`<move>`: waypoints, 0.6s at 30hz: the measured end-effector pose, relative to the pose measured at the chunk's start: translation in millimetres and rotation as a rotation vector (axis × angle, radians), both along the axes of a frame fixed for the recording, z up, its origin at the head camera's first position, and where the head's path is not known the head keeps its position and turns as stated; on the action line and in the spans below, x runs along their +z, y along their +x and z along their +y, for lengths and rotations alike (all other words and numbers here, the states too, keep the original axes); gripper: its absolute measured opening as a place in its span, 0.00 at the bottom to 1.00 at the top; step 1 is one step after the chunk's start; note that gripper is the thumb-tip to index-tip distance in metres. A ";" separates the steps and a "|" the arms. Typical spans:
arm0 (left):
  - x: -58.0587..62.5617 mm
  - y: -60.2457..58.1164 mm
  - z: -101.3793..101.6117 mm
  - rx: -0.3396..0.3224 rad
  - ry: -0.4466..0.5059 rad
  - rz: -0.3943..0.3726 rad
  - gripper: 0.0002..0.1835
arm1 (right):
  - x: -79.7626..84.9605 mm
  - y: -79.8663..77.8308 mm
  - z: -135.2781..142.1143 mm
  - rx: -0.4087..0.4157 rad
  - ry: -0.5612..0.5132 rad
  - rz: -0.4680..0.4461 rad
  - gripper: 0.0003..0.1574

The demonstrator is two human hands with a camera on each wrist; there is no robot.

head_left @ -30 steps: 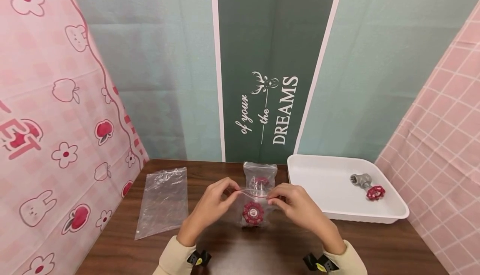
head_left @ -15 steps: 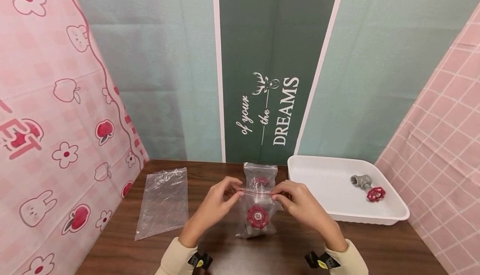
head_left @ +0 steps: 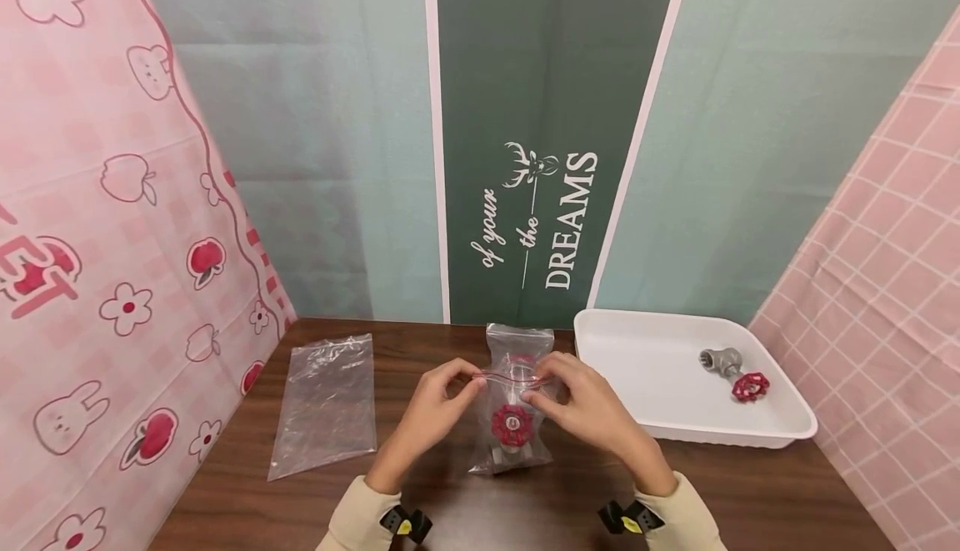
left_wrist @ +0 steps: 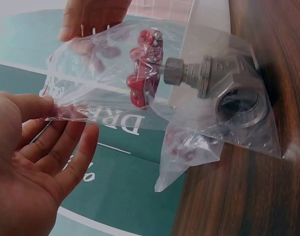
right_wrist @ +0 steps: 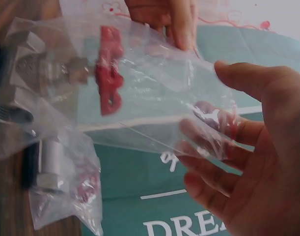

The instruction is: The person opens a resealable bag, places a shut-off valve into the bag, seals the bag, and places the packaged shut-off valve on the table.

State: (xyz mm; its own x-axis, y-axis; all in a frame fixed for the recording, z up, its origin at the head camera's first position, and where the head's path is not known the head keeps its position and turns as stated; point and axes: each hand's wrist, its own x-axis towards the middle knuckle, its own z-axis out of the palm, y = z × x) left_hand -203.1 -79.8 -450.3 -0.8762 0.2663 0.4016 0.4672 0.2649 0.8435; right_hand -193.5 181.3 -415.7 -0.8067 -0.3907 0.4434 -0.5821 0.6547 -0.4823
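A clear zip bag with a red seal line stands upright at the middle of the table. Inside it is a grey metal valve with a red handwheel uppermost. My left hand pinches the left end of the bag's mouth between thumb and fingers. On the right side, my right hand has its thumb in front of the bag and its fingers behind the mouth. A gap shows between that thumb and the fingers.
Another bagged valve with a red wheel is just behind. A flat clear bag lies at left. At right, a white tray holds a grey valve with a red handwheel. Printed cloths hang around the table.
The bag came down and nearer, then its wheel shifted slightly back. My right hand has moved left along the mouth, its thumb and fingers parting. The left hand keeps its pinch.
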 end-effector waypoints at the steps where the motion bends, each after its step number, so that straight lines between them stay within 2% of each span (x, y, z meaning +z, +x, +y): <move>1: -0.4 0.4 0.4 0.000 0.005 0.003 0.05 | -0.6 0.1 -2.6 -0.017 0.015 0.007 0.13; 6: 1.5 2.5 1.8 -0.015 0.018 0.001 0.05 | 1.0 -2.0 -13.7 -0.025 0.039 0.026 0.11; 13: 4.6 5.7 1.4 -0.042 0.018 0.008 0.03 | 11.7 -8.5 -28.4 0.058 0.091 0.098 0.09; 18: 3.0 6.4 0.7 -0.073 0.030 0.046 0.03 | 17.2 -11.1 -37.5 0.119 0.080 0.116 0.09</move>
State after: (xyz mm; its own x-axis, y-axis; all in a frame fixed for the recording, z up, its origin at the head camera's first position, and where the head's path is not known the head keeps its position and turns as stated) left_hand -196.7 -79.1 -447.4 -0.8355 0.3158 0.4497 0.5227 0.2040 0.8278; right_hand -204.6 143.8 -398.5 -0.6978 -0.5182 0.4946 -0.7066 0.6113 -0.3564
